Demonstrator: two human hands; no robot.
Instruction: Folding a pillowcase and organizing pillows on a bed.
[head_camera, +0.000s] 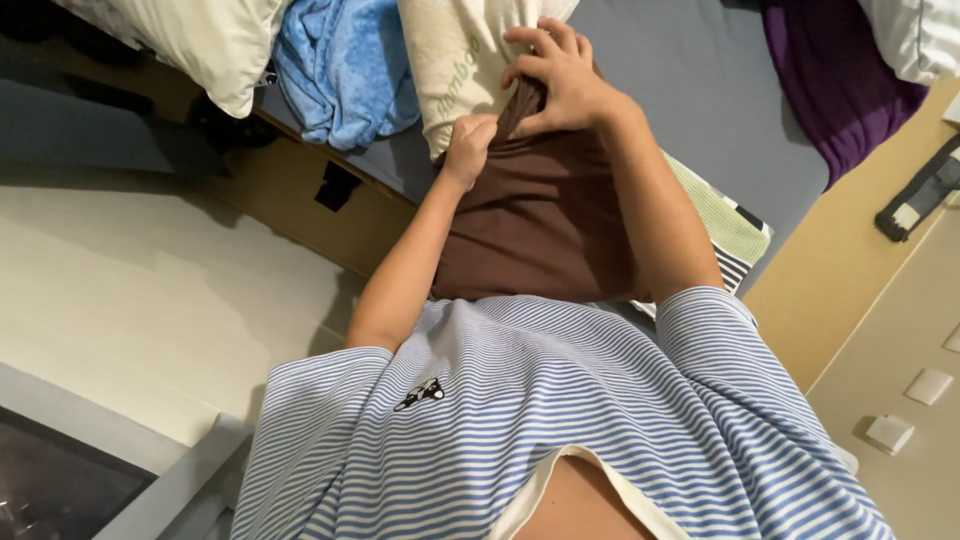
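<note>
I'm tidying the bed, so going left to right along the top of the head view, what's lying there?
White pillow → blue blanket → cream pillow with the brown pillowcase held by both hands → purple cloth.

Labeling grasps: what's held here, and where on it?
Both hands, left hand and right hand, grip the brown pillowcase at its open top edge, against the cream pillow.
</note>
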